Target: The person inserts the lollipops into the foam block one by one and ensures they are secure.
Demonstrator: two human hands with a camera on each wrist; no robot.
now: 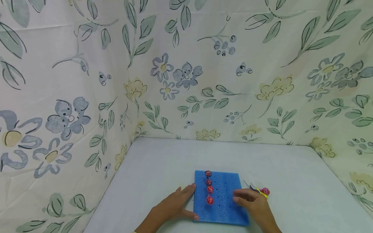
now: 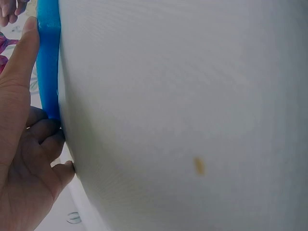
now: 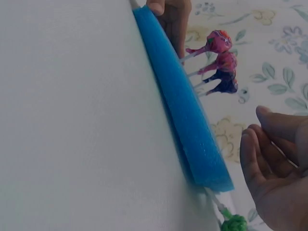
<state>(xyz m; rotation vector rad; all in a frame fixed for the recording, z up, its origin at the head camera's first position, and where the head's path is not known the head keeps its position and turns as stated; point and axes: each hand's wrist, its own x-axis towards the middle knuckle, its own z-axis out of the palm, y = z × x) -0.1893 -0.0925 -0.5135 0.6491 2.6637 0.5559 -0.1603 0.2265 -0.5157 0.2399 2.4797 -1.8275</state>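
A blue foam board (image 1: 227,213) with rows of small holes lies on the table. Several lollipops (image 1: 210,189) in red and dark wrappers stand in it in one column near its left side, sticks down. My left hand (image 1: 175,204) rests against the board's left edge, its thumb at the front corner and fingers spread along the side. Over the right part of the board hovers my right hand (image 1: 253,204). In the right wrist view, that hand (image 3: 279,159) has loosely bent fingers, thumb apart, and nothing between them.
Loose lollipops lie right of the board, partly behind my right hand: a pink one (image 1: 265,191) and a yellow one (image 1: 264,195) show. A green-wrapped lollipop (image 3: 234,223) lies by the board's end. Floral cloth (image 1: 204,113) hangs behind and beside the white table (image 1: 151,161).
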